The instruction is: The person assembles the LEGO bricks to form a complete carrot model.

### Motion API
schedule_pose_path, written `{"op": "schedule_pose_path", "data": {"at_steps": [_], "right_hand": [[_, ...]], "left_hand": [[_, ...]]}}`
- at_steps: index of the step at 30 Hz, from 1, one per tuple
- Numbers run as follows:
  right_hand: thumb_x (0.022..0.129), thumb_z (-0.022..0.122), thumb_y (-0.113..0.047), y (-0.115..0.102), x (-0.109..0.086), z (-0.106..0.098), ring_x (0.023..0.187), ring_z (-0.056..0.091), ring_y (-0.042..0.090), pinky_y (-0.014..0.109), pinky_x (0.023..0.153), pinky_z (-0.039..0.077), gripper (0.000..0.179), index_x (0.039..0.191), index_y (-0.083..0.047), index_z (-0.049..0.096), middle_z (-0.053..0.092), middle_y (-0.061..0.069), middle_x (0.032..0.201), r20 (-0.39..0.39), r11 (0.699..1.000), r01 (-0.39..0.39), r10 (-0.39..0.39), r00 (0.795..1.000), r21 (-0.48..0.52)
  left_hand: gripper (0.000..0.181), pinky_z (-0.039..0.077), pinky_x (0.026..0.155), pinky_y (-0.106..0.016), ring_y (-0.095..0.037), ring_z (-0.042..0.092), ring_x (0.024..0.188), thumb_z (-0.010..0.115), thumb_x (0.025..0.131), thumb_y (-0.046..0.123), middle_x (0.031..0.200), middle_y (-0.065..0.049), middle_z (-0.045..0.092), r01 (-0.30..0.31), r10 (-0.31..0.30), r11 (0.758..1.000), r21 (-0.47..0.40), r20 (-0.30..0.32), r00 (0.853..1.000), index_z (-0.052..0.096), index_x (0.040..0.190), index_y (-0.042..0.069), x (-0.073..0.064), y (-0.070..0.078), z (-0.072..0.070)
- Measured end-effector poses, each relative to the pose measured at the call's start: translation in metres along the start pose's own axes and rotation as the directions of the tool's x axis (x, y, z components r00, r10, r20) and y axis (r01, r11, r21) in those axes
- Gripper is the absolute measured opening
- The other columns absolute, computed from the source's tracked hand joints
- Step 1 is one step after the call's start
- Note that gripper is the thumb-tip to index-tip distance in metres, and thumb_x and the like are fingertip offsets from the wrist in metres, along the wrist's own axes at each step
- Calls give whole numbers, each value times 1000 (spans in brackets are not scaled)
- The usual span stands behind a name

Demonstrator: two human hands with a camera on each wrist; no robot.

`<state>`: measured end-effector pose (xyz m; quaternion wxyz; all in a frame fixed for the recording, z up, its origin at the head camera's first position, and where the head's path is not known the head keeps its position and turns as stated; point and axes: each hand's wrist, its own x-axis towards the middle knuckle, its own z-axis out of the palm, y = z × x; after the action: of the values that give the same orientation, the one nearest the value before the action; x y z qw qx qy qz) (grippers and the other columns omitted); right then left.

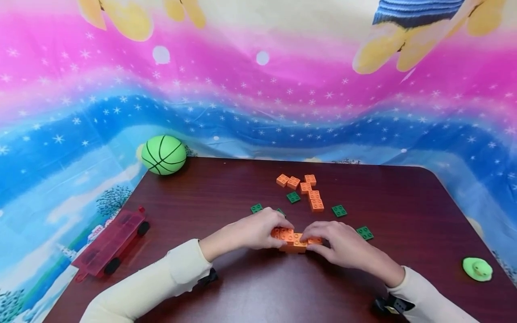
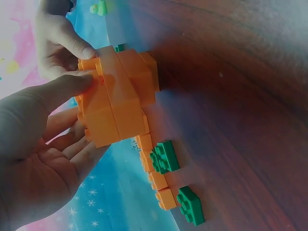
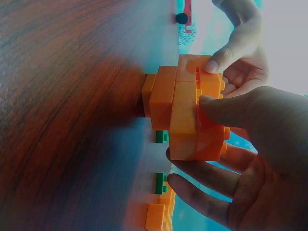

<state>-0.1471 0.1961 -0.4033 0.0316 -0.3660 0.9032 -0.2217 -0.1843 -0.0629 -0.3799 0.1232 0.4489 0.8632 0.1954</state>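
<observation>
Between the two hands stands a stack of joined orange building blocks (image 1: 296, 246), several layers high and narrower toward its base in the wrist views. My left hand (image 1: 262, 229) grips its left end, with the thumb on the near side and the fingers behind. At the right end, my right hand (image 1: 339, 242) pinches an orange block (image 3: 209, 139) of the top layer between thumb and fingers. The left thumb (image 3: 221, 60) presses the same layer at the far end in the right wrist view. Fingers partly cover the studs.
Behind the hands lie loose orange blocks (image 1: 314, 195) and several flat green blocks (image 1: 339, 211). A green ball (image 1: 164, 155) sits at the back left corner, a translucent red toy skateboard (image 1: 110, 244) at the left edge, and a green rubber duck (image 1: 477, 268) at the right.
</observation>
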Motion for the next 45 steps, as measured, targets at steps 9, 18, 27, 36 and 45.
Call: {"op": "schedule_pose_path", "data": {"at_steps": [9, 18, 27, 36, 45], "right_hand": [[98, 70, -25, 0, 3, 0, 101, 71, 9, 30, 79, 58, 16, 113, -31, 75, 73, -10, 118, -12, 1000, 19, -20, 1000, -9], [99, 69, -25, 0, 1, 2, 101, 70, 8, 29, 80, 58, 16, 113, -32, 74, 73, -10, 119, 12, 1000, -5, 5, 1000, 20], [99, 69, -26, 2, 2, -2, 105, 70, 9, 32, 84, 58, 16, 113, -32, 74, 72, -11, 120, 31, 1000, 4, -5, 1000, 20], [99, 68, -34, 10, -1, -12, 106, 68, 7, 31, 85, 58, 25, 123, -29, 72, 73, -10, 122, 81, 993, -6, -4, 997, 121], [95, 76, -29, 44, 23, -23, 102, 71, 22, 45, 87, 59, 26, 117, -15, 76, 75, 4, 115, -142, 985, -142, 128, 982, -93]], "left_hand": [[36, 53, 81, -18, -12, 68, 102, 76, 93, 22, 117, -4, 76, 22, -22, 999, 29, -8, 1000, 74, 127, 9, -1, 1, -1], [36, 52, 77, -15, -8, 68, 99, 79, 90, 21, 115, -3, 77, 40, -41, 999, -21, -5, 999, 76, 123, 9, 3, 1, 1], [34, 51, 74, -15, -6, 66, 93, 82, 88, 21, 111, -3, 78, 37, -41, 997, -73, -65, 997, 76, 119, 9, 3, -5, 12], [32, 50, 72, -13, -2, 65, 88, 82, 88, 22, 109, -2, 78, 38, -44, 996, -84, -77, 996, 76, 117, 9, 8, -2, 14], [34, 51, 74, -14, -3, 67, 92, 83, 87, 22, 113, -3, 78, 69, -76, 993, -93, -76, 994, 76, 118, 9, 3, -5, 15]]}}
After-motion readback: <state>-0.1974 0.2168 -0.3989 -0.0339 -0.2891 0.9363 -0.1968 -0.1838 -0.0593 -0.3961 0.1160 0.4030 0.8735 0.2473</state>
